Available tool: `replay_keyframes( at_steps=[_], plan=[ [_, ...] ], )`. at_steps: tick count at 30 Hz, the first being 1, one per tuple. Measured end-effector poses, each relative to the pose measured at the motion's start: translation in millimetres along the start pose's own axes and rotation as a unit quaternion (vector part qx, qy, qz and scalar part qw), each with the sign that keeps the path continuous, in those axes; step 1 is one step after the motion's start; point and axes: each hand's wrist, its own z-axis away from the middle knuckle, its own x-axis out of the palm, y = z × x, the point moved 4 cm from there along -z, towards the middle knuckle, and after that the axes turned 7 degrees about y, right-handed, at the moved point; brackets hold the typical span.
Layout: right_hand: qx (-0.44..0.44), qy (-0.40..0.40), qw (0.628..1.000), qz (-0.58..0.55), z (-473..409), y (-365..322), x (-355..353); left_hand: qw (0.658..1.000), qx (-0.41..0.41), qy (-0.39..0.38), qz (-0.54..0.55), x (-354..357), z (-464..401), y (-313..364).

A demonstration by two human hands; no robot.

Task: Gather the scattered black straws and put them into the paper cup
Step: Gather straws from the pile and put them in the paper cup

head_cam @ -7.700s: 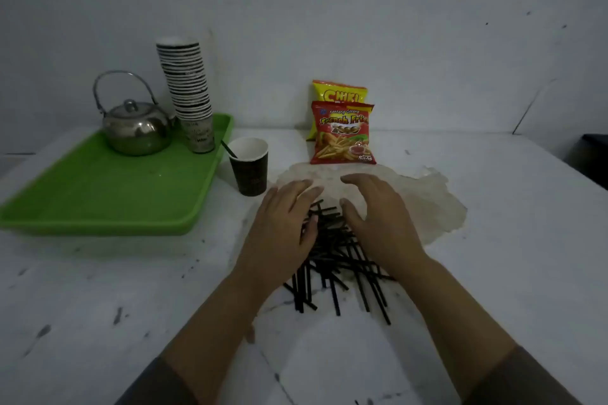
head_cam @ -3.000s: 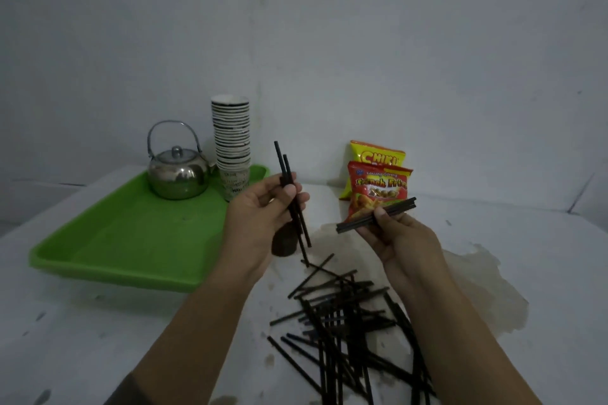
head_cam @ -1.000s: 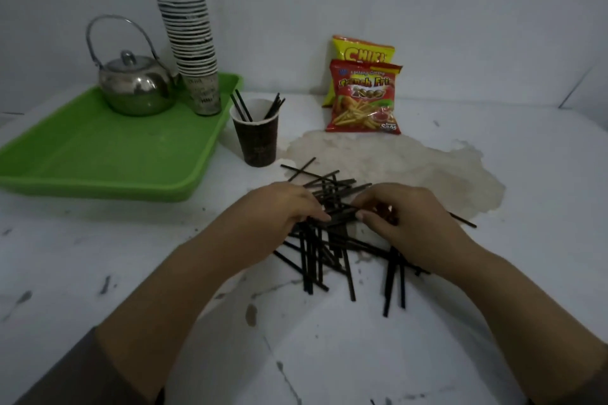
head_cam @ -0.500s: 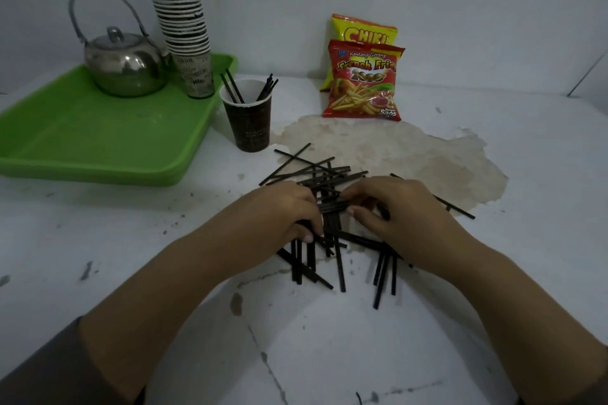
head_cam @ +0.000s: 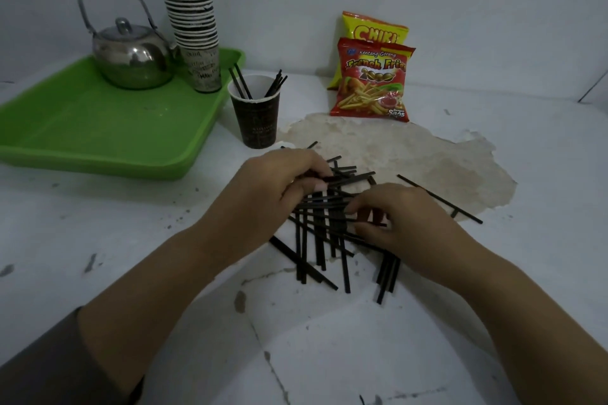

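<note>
L hand [head_cam: 279,184] is curled down on the far-left part of the black straw pile [head_cam: 329,230], fingers [head_cam: 316,174] bent over a few straws at the top of the heap; looks like a pinch on them, but whether they're actually lifted I can't tell. R hand [head_cam: 404,223] is palm-down on the pile's right side, thumb and forefinger tips close together over a straw or two; grip there also unclear, fingers hide the contact.

Under and between both hands the straws lie crisscrossed on the white table [head_cam: 427,339], most ends poking out toward the person. One long straw [head_cam: 441,199] lies apart, just right of the R hand, across a tan stain [head_cam: 411,154].

Just beyond the L hand stands the paper cup [head_cam: 256,115], dark w/ white inside, upright, a few straws already leaning in it. Left of the cup: green tray [head_cam: 98,138] w/ a metal kettle [head_cam: 131,59] and a tall stack of cups [head_cam: 190,10] at its far corner. Beyond the R hand, near the wall: red French Fries snack bag [head_cam: 373,82], w/ a yellow Chiki bag [head_cam: 375,29] behind it.
</note>
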Motion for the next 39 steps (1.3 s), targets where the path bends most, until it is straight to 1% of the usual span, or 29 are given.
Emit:
replay_keyframes(
  at_steps=[3, 6, 8, 11, 15, 17, 20, 22, 24, 26, 27, 28, 30, 33, 36, 39],
  plan=[
    [-0.003, -0.032, 0.999, 0.012, -0.7, -3.3, 11.3, 0.995, -0.056, 0.056, 0.054, -7.1, -0.8, -1.0],
    [-0.006, -0.040, 0.999, 0.022, -0.2, -6.9, 14.9, 0.983, -0.112, 0.102, 0.104, -9.9, -1.2, -5.5],
    [-0.007, -0.037, 0.999, 0.027, 0.5, -8.0, 15.9, 0.975, -0.132, 0.117, 0.132, -10.4, -1.0, -7.2],
    [-0.009, -0.030, 0.999, 0.034, 1.7, -12.3, 18.7, 0.970, -0.131, 0.123, 0.163, -11.2, -0.3, -5.9],
    [0.005, 0.002, 1.000, 0.029, 1.0, -10.3, 17.3, 0.978, -0.098, 0.130, 0.134, -11.6, 0.5, -3.2],
    [0.023, 0.043, 0.999, 0.008, 0.1, -4.6, 9.6, 0.980, -0.080, 0.136, 0.121, -14.3, 0.2, -1.8],
    [0.074, 0.132, 0.987, -0.057, 0.3, 5.8, -7.2, 0.984, -0.053, 0.143, 0.096, -17.0, -0.4, 1.9],
    [0.119, 0.190, 0.963, -0.148, 1.5, 11.6, -17.4, 0.987, -0.023, 0.138, 0.080, -17.2, -0.8, 5.6],
    [0.156, 0.234, 0.923, -0.263, 2.2, 16.2, -24.3, 0.993, 0.044, 0.101, 0.035, -14.6, -0.1, 10.2],
    [0.180, 0.255, 0.868, -0.386, 2.6, 20.0, -27.3, 0.993, 0.113, 0.023, -0.032, -7.6, 3.0, 13.7],
    [0.188, 0.258, 0.839, -0.441, 2.8, 21.7, -27.7, 0.989, 0.132, -0.014, -0.062, -3.5, 4.0, 13.9],
    [0.193, 0.259, 0.814, -0.483, 3.0, 23.5, -27.6, 0.986, 0.139, -0.046, -0.081, 2.2, 6.3, 12.4],
    [0.207, 0.257, 0.777, -0.536, 2.8, 27.3, -26.3, 0.983, 0.126, -0.107, -0.084, 14.0, 9.5, 12.3],
    [0.215, 0.256, 0.745, -0.577, 2.3, 29.3, -24.5, 0.972, 0.125, -0.184, -0.082, 35.7, 13.3, 4.1],
    [0.214, 0.260, 0.732, -0.593, 2.4, 28.9, -24.0, 0.966, 0.161, -0.186, -0.075, 45.9, 17.9, -2.4],
    [0.211, 0.261, 0.728, -0.598, 2.3, 28.9, -23.0, 0.962, 0.182, -0.192, -0.067, 48.7, 19.5, -2.7]
  ],
)
